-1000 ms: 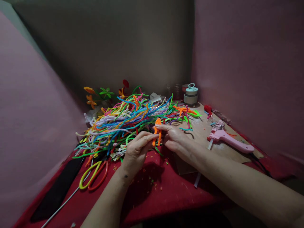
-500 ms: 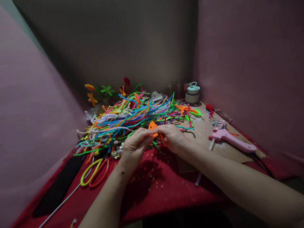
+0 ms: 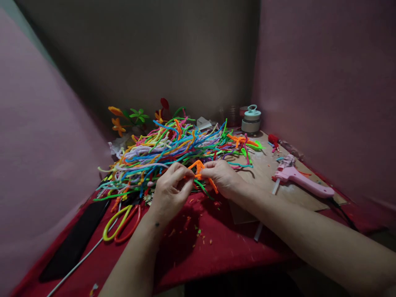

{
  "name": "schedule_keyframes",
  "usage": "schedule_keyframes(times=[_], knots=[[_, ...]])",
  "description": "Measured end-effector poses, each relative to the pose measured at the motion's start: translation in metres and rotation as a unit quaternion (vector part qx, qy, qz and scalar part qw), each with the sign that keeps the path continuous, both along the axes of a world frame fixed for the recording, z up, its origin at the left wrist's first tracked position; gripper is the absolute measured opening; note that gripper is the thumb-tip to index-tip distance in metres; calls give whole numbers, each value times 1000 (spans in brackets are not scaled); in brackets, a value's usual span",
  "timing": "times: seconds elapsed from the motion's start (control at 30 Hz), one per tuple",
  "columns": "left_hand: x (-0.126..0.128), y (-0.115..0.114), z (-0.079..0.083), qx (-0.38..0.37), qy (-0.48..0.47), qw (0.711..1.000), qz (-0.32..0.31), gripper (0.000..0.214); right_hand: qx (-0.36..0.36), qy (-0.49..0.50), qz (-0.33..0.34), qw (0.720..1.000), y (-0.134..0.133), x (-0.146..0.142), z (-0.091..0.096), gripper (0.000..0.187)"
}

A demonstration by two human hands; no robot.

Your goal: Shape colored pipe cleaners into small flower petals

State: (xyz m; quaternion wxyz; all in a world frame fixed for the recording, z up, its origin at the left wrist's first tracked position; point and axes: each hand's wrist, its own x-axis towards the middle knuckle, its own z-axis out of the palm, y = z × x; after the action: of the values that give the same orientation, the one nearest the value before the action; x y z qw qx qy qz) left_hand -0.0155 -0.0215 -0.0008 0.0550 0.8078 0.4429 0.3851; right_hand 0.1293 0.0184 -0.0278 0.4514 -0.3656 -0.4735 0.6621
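Orange chenille is what both hands are busy with: a bent orange pipe cleaner (image 3: pixel 199 170) is pinched between them, just above the near edge of the big heap of mixed pipe cleaners (image 3: pixel 173 150). The left hand (image 3: pixel 170 192) has its grip closed, thumb and forefinger pressed on the left part of the piece. The right hand (image 3: pixel 224 178) is likewise closed on it from the right, fingertips meeting the left hand's almost at the same spot, so the two grips sit touching or very nearly so.

From that shared pinch the stem goes two ways. A short looped part rises up and slightly left, towards the heap. A longer free tail runs down and to the right, under the right hand's fingers, ending near the red cloth (image 3: pixel 216 243) that covers the tabletop. So the long axis slants from far-left to near-right, and the right hand is the one lying along the tail.

Yellow-and-orange scissors (image 3: pixel 122 222) lie to the near left, well apart from the hands. A pink glue gun (image 3: pixel 301 181) rests on a brown board (image 3: pixel 269 165) to the right. Finished flowers (image 3: pixel 130 117) stand at the far left of the heap.
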Motion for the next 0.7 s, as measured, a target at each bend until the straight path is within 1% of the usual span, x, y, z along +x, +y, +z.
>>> schedule_keyframes(times=[0.13, 0.4, 0.53, 0.63, 0.7], knots=[[0, 0, -1, 24, 40, 999, 10, 9, 35, -40, -20, 998, 0, -2, -2, 9], [-1, -1, -6, 22, 108, 994, 24, 9, 69, -117, -37, 990, 1, -4, -7, 4], [0, -1, -7, 26, 131, 991, 29, 10, 102, -160, -42, 981, 1, -4, -7, 6], [2, -2, -9, 37, 164, 985, 46, 12, 133, -187, -50, 972, 0, -4, -8, 8], [4, -3, -11, 53, 203, 976, 65, 13, 146, -197, -50, 968, -1, -4, -8, 7]])
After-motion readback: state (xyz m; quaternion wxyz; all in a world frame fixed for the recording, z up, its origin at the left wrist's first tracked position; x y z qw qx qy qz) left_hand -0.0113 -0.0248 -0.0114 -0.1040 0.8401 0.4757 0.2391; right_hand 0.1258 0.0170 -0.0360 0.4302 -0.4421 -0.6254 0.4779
